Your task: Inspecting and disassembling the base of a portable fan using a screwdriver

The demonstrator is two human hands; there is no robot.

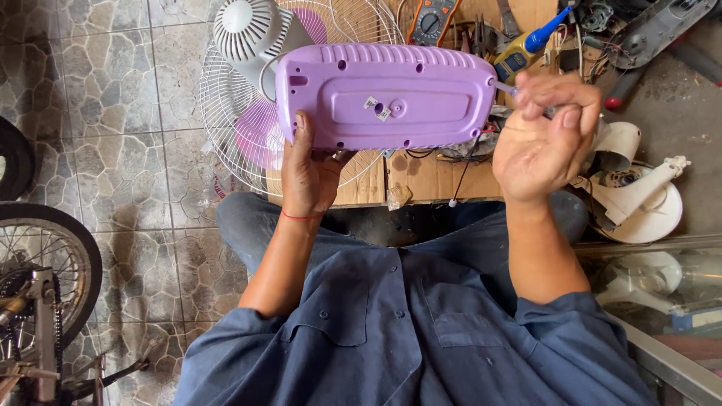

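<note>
While your left hand (310, 169) grips the purple fan base cover (385, 95) at centre frame, your right hand (543, 134) pinches a screwdriver (505, 87) into its right-edge screw; keep the tip seated.

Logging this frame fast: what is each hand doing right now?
Left hand: closed on the purple plastic fan base.
Right hand: fingers closed on a thin metal tool shaft at the base's edge.

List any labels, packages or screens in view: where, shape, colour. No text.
Two small stickers: centre of the purple fan base held by the left hand; white, squarish, tilted.
Multimeter: top of frame on the wooden bench; dark body, orange edge, round dial; its screen is not visible.
No packages clearly visible.
The right hand holds a small thing at the base's right end.
</note>
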